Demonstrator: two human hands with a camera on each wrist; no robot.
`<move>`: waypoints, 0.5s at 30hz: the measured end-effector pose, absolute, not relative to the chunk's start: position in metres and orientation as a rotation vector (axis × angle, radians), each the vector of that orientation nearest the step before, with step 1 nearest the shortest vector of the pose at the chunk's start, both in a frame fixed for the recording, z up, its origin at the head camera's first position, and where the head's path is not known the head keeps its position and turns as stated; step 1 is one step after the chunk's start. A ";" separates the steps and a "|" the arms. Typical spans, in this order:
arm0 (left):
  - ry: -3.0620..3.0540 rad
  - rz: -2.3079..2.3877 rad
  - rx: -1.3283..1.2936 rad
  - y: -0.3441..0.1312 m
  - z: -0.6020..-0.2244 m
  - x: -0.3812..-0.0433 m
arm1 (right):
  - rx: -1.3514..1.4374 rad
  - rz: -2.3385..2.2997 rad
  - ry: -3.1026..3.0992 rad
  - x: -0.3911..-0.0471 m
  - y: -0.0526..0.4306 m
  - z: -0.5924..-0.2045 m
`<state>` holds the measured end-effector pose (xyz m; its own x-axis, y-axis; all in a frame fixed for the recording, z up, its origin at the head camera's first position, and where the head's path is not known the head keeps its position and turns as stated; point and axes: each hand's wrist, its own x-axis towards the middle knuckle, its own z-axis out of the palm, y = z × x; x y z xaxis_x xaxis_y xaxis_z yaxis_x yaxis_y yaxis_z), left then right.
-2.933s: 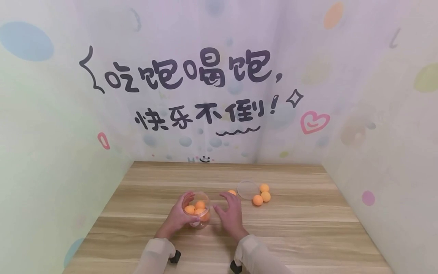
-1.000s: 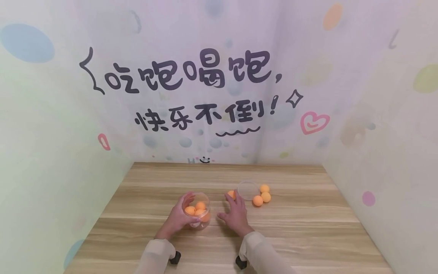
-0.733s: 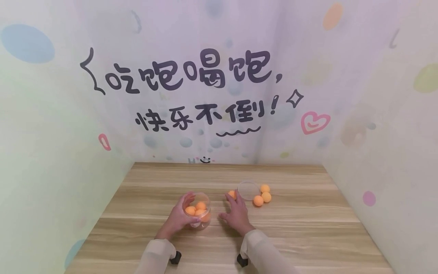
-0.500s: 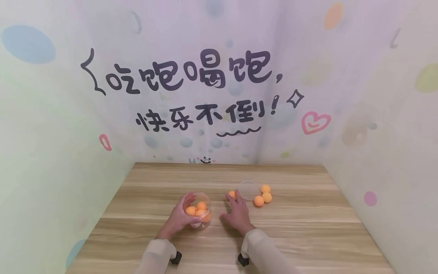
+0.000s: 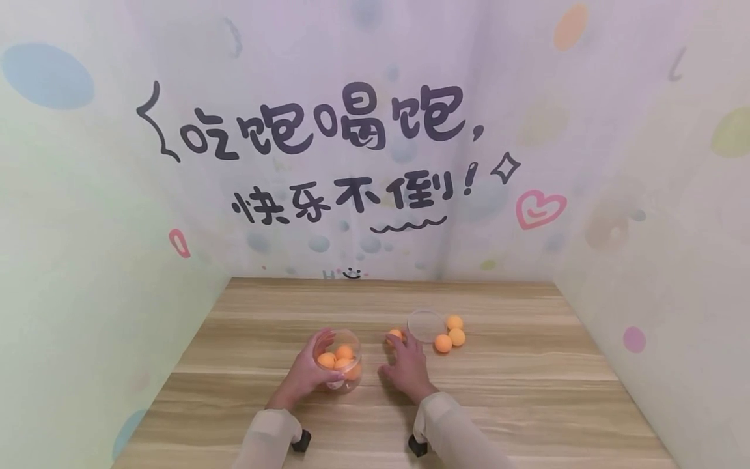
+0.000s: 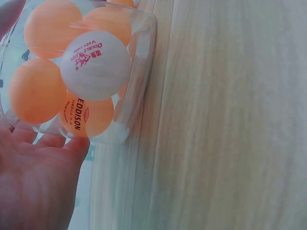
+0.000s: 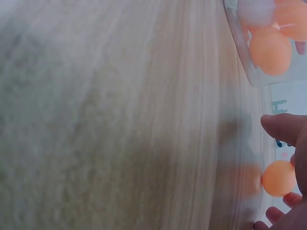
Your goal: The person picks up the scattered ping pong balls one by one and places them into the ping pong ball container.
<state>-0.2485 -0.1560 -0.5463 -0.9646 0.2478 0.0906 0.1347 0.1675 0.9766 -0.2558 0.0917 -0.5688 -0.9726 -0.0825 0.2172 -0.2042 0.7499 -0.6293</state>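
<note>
My left hand [image 5: 307, 366] grips a clear plastic jar [image 5: 353, 339] that stands on the table. Inside are several orange ping-pong balls, and the left wrist view also shows a white ping-pong ball [image 6: 96, 65] with red print. To the right, my right hand [image 5: 410, 369] reaches forward, its fingers touching a loose orange ping-pong ball [image 5: 394, 335] on the table. In the right wrist view the thumb [image 7: 283, 128] stands apart from that orange ball [image 7: 279, 178]. The fingers partly hide the ball in the head view.
A round clear lid [image 5: 426, 326] lies flat just beyond my right hand. Beside it on the right sit three more orange balls [image 5: 457, 337]. The wood-grain table [image 5: 527, 397] meets a printed back wall [image 5: 375, 254] and pale side walls.
My right hand has moved right and forward to the loose orange ball. The ball has shifted slightly toward me and left under the fingers. My left hand and the jar stay put.
</note>
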 end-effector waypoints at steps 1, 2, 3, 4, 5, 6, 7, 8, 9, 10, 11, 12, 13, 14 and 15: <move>2.331 1.936 0.386 -0.156 -0.546 -0.249 | 0.226 1.011 -2.772 -0.256 0.092 -0.569; 2.327 1.941 0.385 -0.156 -0.546 -0.249 | 0.223 0.994 -2.775 -0.256 0.091 -0.569; 2.323 1.948 0.396 -0.156 -0.546 -0.249 | 0.219 0.974 -2.782 -0.257 0.091 -0.569; 2.315 1.959 0.400 -0.156 -0.546 -0.249 | 0.221 0.959 -2.783 -0.257 0.091 -0.569; 2.309 1.967 0.405 -0.155 -0.546 -0.249 | 0.224 0.942 -2.782 -0.257 0.091 -0.569; 2.303 1.974 0.406 -0.155 -0.546 -0.249 | 0.221 0.930 -2.788 -0.257 0.091 -0.569; 2.295 1.983 0.399 -0.155 -0.545 -0.249 | 0.221 0.919 -2.789 -0.257 0.091 -0.568; 2.290 1.989 0.400 -0.155 -0.545 -0.249 | 0.218 0.908 -2.794 -0.257 0.091 -0.568; 2.288 1.994 0.406 -0.155 -0.545 -0.249 | 0.215 0.898 -2.794 -0.257 0.091 -0.567; 2.288 1.994 0.403 -0.155 -0.545 -0.249 | 0.209 0.893 -2.796 -0.257 0.090 -0.566; 2.292 1.990 0.404 -0.155 -0.545 -0.249 | 0.201 0.884 -2.800 -0.257 0.090 -0.565; 2.298 1.984 0.405 -0.155 -0.545 -0.249 | 0.192 0.877 -2.801 -0.256 0.090 -0.564; 2.303 1.978 0.409 -0.155 -0.545 -0.249 | 0.184 0.870 -2.802 -0.256 0.090 -0.564; 2.307 1.972 0.411 -0.155 -0.545 -0.249 | 0.177 0.864 -2.803 -0.256 0.089 -0.564; 2.305 1.975 0.414 -0.155 -0.545 -0.249 | 0.169 0.860 -2.804 -0.256 0.089 -0.563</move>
<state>-0.2486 -0.1554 -0.5450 -0.9605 0.2534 0.1152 0.1528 0.1339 0.9791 -0.2561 0.0892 -0.5633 -0.9728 -0.0492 0.2262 -0.1675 0.8240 -0.5413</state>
